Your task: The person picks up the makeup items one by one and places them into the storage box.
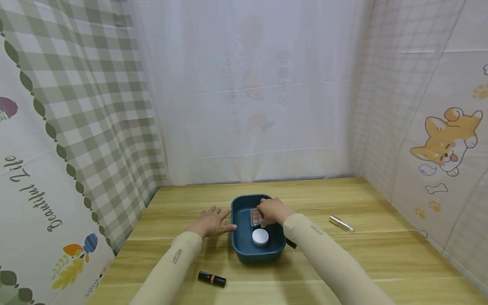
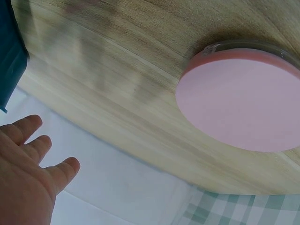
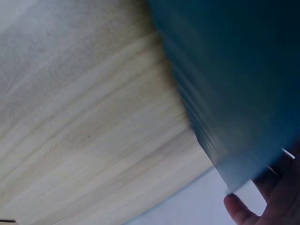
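A dark blue rectangular bin [image 1: 258, 257] stands on the wooden table. Reaching in over its right side, my right hand [image 1: 273, 210] grips the right edge of an eyeshadow palette [image 1: 256, 217] with several pans. In the right wrist view, the bin's wall [image 3: 229, 93] hides most of that hand. A round white-lidded jar [image 1: 260, 237] lies in the bin, nearer to me than the palette. My left hand [image 1: 211, 223] has its fingers spread at the bin's left rim, thumb close against it; whether it touches is hard to tell.
A black lipstick tube [image 1: 212, 278] lies in front, left of the bin. A clear-ended lip tube [image 1: 341, 223] is at right. A dark item [image 1: 291, 243] shows partly beside the right forearm. The left wrist view has a pink round disc [image 2: 243, 101] on the table.
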A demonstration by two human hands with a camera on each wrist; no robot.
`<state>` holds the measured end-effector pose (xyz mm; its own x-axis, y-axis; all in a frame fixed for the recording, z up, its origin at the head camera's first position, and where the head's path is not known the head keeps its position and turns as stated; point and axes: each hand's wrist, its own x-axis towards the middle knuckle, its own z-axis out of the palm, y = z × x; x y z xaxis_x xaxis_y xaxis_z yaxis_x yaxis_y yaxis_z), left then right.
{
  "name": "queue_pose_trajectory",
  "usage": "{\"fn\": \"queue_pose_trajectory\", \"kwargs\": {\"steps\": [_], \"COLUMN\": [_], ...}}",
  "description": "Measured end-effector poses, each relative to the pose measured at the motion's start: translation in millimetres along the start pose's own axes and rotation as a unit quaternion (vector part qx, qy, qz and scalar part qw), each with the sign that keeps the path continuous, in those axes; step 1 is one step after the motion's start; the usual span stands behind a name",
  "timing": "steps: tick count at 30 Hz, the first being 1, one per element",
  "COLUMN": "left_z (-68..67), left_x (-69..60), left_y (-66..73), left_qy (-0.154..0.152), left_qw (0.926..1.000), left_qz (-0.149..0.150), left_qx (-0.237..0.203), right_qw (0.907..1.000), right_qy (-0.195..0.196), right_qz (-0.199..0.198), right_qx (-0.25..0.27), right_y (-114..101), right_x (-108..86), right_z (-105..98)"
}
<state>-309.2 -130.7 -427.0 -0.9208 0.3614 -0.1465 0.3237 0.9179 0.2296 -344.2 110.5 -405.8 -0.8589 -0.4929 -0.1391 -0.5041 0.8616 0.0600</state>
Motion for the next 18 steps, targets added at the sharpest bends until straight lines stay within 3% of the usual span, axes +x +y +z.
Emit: {"fn": "queue_pose_trajectory", "kwargs": {"steps": [9,14,18], "left_z": [0.8,-0.5,-1.3], "left_x": [0.6,0.3,-0.5], "left_y": [1.8,2.2,2.8], "left_qy": [-0.003,-0.006,-0.005], "left_qw": [1.0000,1.0000,1.0000], "left_qz": [0.004,-0.003,-0.004], "left_qx": [0.005,0.000,0.002], "right_qw": [0.9999,0.9993,0.9982], "right_qy": [-0.003,0.024,0.045], "right_qz": [-0.014,-0.017,-0.009], "right_qx": [-0.001,0.024,0.039], "right_y": [-2,4,23], "right_x": [-8.1,-18.0,-28.5], "right_z": [5,-10,-24]}}
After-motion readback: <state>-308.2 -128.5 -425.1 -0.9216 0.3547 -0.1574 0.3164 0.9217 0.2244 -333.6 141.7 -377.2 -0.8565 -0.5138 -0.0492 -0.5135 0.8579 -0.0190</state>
